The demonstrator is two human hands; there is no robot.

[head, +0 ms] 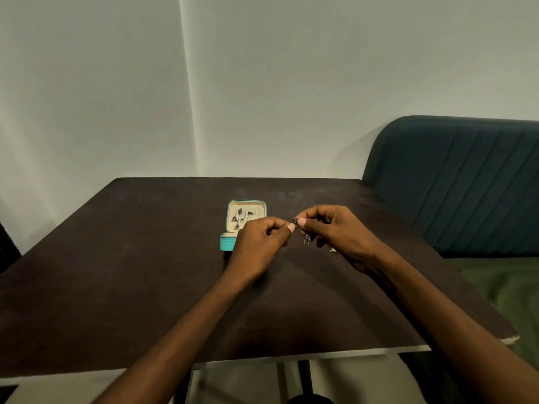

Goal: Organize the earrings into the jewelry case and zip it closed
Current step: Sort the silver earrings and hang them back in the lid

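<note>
Open teal jewelry case (230, 242) at table (116, 272) centre with earrings already pinned inside, then left hand (259, 243) and right hand (335, 231) both pinching one small dangling earring (300, 228) just above the table beside it; light, fiddly, probably delicate, best held by the stud end

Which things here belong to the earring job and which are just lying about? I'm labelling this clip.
Part of the job:
- open teal jewelry case, earrings already pinned inside its lid
- dangling earring, pinched between left hand and right hand
- small item by the right hand, possibly another earring

Just there:
- dark table
- teal sofa
</note>
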